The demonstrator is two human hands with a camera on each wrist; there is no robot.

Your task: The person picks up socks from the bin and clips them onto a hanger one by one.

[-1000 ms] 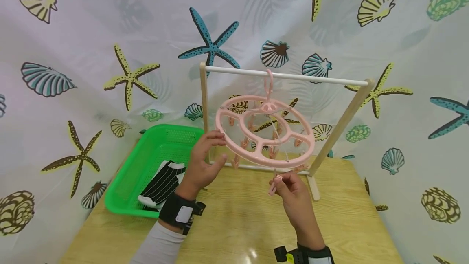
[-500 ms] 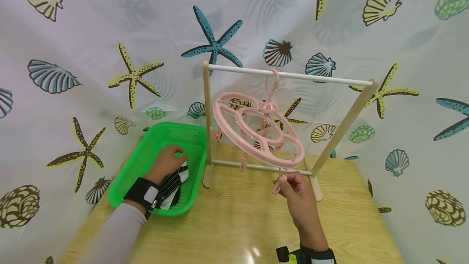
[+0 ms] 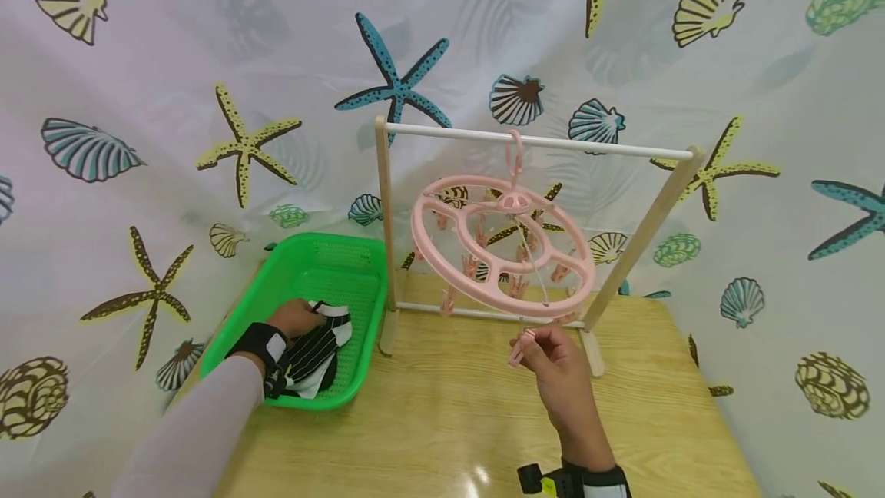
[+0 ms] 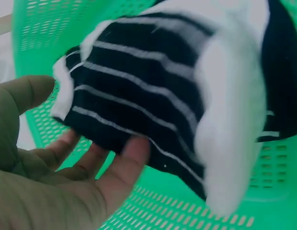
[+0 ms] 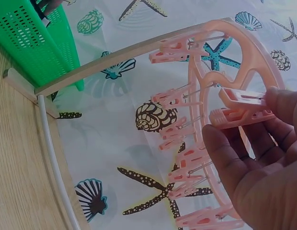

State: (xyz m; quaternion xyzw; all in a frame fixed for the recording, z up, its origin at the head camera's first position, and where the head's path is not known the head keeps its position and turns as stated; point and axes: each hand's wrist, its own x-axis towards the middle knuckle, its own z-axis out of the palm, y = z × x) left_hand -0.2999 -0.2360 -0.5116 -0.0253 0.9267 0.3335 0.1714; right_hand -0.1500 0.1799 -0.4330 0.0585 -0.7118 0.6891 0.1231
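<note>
At eight o'clock, left hand (image 3: 297, 319) loosely touched striped cloth (image 4: 134, 76), thumb (image 4: 36, 90) visible only in wrist view; right hand (image 3: 556, 363) pinched plastic clothespin (image 5: 236, 99).

Socks (image 3: 316, 350), seemingly several, lie in the basket (image 3: 342, 256) left of the rack (image 3: 553, 142) bearing the hanger (image 3: 514, 202).

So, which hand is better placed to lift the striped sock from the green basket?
Probably the left hand: it is inside the green basket, right at the striped sock. The right hand is away from the basket and pinches a pink clip.
</note>
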